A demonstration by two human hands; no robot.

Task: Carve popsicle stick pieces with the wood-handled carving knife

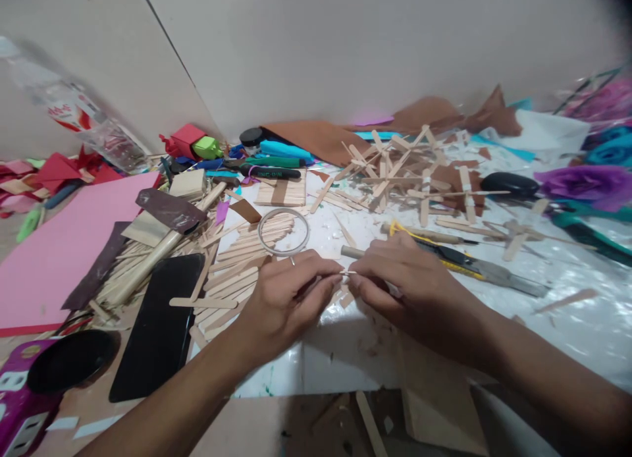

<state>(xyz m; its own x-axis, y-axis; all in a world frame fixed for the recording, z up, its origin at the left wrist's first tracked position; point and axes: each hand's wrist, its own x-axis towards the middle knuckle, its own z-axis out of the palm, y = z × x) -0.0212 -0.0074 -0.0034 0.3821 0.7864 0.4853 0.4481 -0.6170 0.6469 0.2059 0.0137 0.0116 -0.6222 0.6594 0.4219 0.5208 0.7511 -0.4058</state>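
Note:
My left hand (291, 289) and my right hand (402, 282) meet at the middle of the table. Thumb and forefinger of each pinch a thin, pale craft stick (347, 272), seen edge-on and mostly hidden by the fingers. A ring is on one left finger. Just beyond my left hand lies a roll of clear tape (260, 236) on a spread of loose craft sticks (232, 272). Right of my right hand, a yellow-and-black utility knife (474, 266) rests on the white sheet, its grey end pointing right.
Crossed craft-stick assemblies (390, 170) stand at the back. A black phone (155, 332), pink paper (64, 246) and a purple power strip (24, 404) lie left. A plastic bottle (83, 111) leans by the wall. Pliers (592, 230) and a purple paper flower (587, 184) lie right.

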